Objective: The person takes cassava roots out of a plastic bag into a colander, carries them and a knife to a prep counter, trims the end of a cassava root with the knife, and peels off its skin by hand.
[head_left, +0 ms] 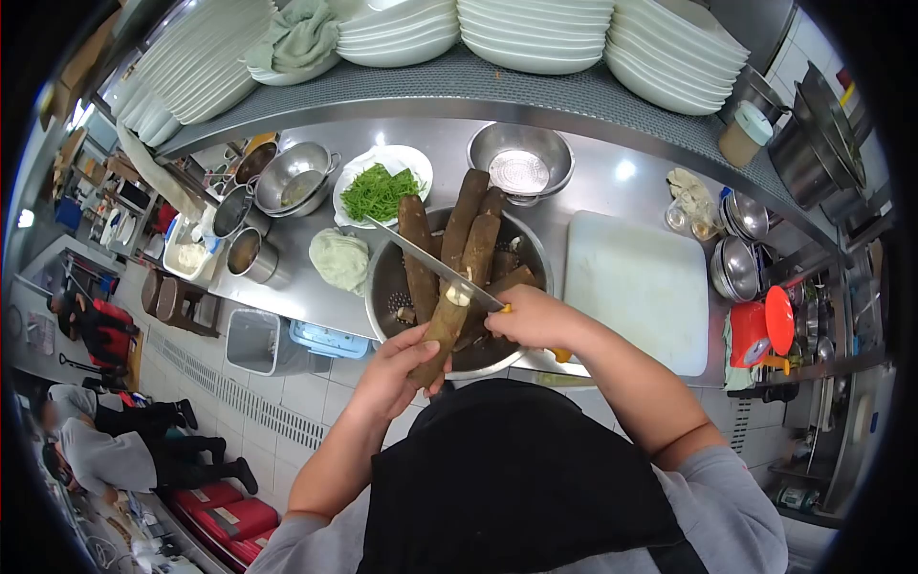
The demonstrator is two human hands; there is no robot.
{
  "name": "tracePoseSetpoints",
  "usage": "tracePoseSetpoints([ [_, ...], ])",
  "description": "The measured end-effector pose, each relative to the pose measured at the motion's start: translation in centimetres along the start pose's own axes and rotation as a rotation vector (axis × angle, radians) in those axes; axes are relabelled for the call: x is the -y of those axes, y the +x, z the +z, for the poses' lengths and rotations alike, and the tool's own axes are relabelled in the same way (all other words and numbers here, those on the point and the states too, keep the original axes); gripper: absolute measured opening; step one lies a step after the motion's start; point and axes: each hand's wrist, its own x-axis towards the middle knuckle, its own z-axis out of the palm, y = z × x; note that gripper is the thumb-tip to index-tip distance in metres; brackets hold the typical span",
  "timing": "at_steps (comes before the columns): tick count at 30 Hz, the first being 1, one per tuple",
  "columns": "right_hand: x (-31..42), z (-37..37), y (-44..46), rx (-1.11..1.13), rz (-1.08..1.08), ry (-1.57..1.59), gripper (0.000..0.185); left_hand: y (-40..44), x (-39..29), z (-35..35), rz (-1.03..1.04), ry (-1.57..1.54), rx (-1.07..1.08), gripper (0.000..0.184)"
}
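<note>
My left hand [397, 365] is closed round the lower part of a long, brown-skinned root vegetable [438, 342], tilted above the front of a metal colander [381, 279]. A pale patch shows at the root's upper end. In my right hand [532, 320] is the handle of a large knife [421, 254], part of it yellow. Its blade points up and left, crossing the pale end of the held root. Several more brown roots [465, 225] lean together in the colander, their tips above its rim. The knife and the held root hide part of them.
Around the colander are a white cutting board [636, 287], a steel bowl [521, 163], a plate of green strips [382, 196] and a folded cloth [339, 258]. A shelf with stacked white plates [535, 33] overhangs the back. Two people [105, 445] are at lower left.
</note>
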Motion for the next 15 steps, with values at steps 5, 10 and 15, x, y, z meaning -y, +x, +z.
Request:
tracePoseSetpoints([
  [5, 0.4, 0.0, -0.6, 0.144, 0.175, 0.327, 0.028, 0.1, 0.4, 0.1, -0.009, -0.044, -0.015, 0.038],
  [10, -0.3, 1.6, -2.2, -0.251, -0.370, -0.281, 0.028, 0.3, 0.8, -0.6, -0.080, -0.014, -0.121, 0.037],
  [15, 5.2, 1.1, -5.8, -0.600, -0.600, -0.288, 0.024, 0.3, 0.4, -0.3, -0.097, 0.023, -0.146, 0.035],
])
